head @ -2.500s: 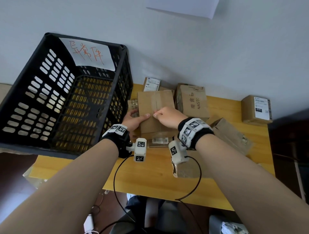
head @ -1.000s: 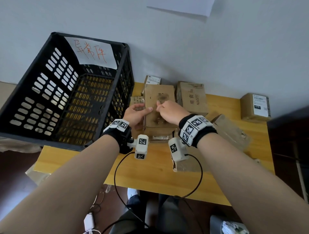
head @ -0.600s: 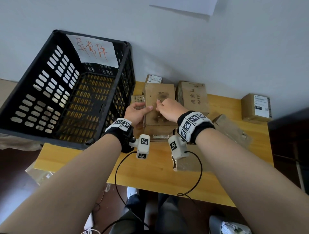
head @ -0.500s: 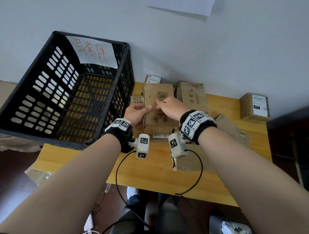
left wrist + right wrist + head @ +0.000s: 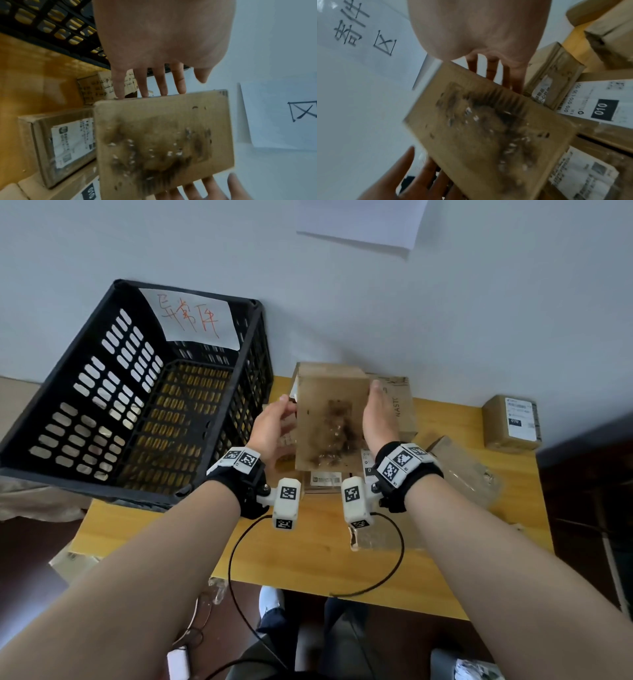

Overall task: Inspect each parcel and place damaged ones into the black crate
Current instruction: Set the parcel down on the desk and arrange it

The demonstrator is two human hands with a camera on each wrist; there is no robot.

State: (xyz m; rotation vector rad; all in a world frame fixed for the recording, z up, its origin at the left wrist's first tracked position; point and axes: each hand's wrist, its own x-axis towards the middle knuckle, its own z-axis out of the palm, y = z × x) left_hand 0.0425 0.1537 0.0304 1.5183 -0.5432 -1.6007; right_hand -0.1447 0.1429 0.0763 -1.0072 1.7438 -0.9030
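Note:
I hold a brown cardboard parcel (image 5: 329, 405) up off the table, its face toward me marked by a dark stain and torn, pitted patches (image 5: 163, 155) (image 5: 488, 128). My left hand (image 5: 272, 426) grips its left side, fingers (image 5: 145, 83) running to the edge and behind it. My right hand (image 5: 378, 416) grips the right side, fingers (image 5: 489, 70) behind the box. The black crate (image 5: 58, 368) stands tilted at the left of the table, holding no parcel, close beside my left hand.
Several other parcels lie on the wooden table (image 5: 308, 556): a printed box (image 5: 400, 402) behind my right hand, a labelled one (image 5: 512, 422) far right, a crushed one (image 5: 462, 470), and labelled ones (image 5: 325, 479) under the held parcel. A handwritten sheet (image 5: 195, 318) hangs on the crate.
The parcel was turned over on the stack, showing its stained face. It has since been lifted and stood upright, and my hands have moved from its top to its sides.

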